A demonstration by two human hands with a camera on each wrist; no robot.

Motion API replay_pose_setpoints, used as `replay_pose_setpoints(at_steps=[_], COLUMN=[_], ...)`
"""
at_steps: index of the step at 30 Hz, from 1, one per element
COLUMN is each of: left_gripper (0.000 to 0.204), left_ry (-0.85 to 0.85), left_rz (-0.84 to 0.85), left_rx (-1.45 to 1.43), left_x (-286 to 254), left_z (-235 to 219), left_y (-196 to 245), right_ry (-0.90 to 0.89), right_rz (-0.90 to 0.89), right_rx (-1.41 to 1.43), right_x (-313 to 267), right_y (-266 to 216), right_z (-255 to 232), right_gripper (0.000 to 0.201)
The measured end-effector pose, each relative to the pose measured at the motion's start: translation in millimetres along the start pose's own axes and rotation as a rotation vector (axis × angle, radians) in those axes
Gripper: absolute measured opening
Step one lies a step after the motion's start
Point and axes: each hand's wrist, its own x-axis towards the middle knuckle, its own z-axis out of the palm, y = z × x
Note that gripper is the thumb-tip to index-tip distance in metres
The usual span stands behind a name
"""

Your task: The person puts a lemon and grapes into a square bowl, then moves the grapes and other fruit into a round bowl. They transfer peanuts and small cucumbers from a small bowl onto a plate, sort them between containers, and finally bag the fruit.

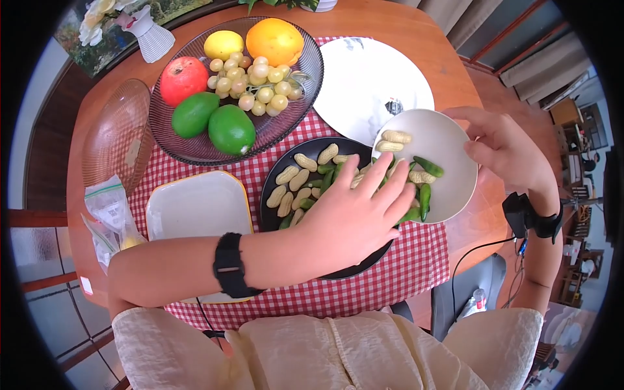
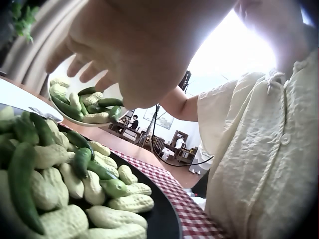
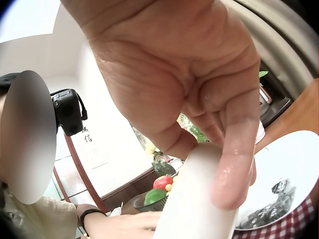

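Note:
My right hand (image 1: 510, 146) pinches the rim of a pale beige bowl (image 1: 452, 140), thumb on one side and fingers on the other. The bowl tilts towards a black plate (image 1: 372, 261), overlapping its right side. Inside the bowl lie several peanuts (image 1: 396, 136) in their shells and green chili peppers (image 1: 426, 200). My left hand (image 1: 354, 211) spreads its straight fingers over the bowl's near-left edge and hides part of both dishes. Below that palm, in the left wrist view, unshelled peanuts (image 2: 132, 203) and green chilies (image 2: 24, 189) are heaped on the black plate.
A ribbed glass bowl (image 1: 162, 140) of fruit stands behind the black plate. Beside it is a white plate (image 1: 364, 78) with grey marking. A white square dish (image 1: 195, 201), a glass dish (image 1: 97, 146) and a plastic bag (image 1: 107, 208) are on the left. A checked cloth (image 1: 422, 260) lies underneath.

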Motion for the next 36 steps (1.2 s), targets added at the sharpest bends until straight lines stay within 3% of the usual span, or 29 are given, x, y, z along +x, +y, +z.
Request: replay_pose_setpoints(at_steps=[3,8,17,22,36], left_gripper=[0.067,0.064,0.051,0.041,0.037], left_ry=[0.212,0.23,0.113,0.044,-0.072], left_rz=[-0.027,0.018,-0.003,0.072,0.047], left_rx=[-0.193,-0.21,-0.104,-0.011,-0.197], left_x=[12.5,13.7,-10.2,-23.0,-40.5], left_z=[4.5,21.4,30.0,30.4,17.3], left_y=[-1.5,2.5,8.0,1.3,-14.0], right_ry=[-0.04,-0.108,-0.178,-0.167,-0.137], right_rz=[-0.005,-0.013,-0.048,-0.05,0.002], right_rx=[0.013,0.053,0.048,0.013,0.028], right_x=[2.8,7.6,18.4,19.6,13.0], right_y=[-8.8,-18.6,-16.0,-15.8,-10.8], right_z=[5.6,13.2,25.2,25.0,16.9], right_gripper=[0.043,0.043,0.043,0.043,0.043])
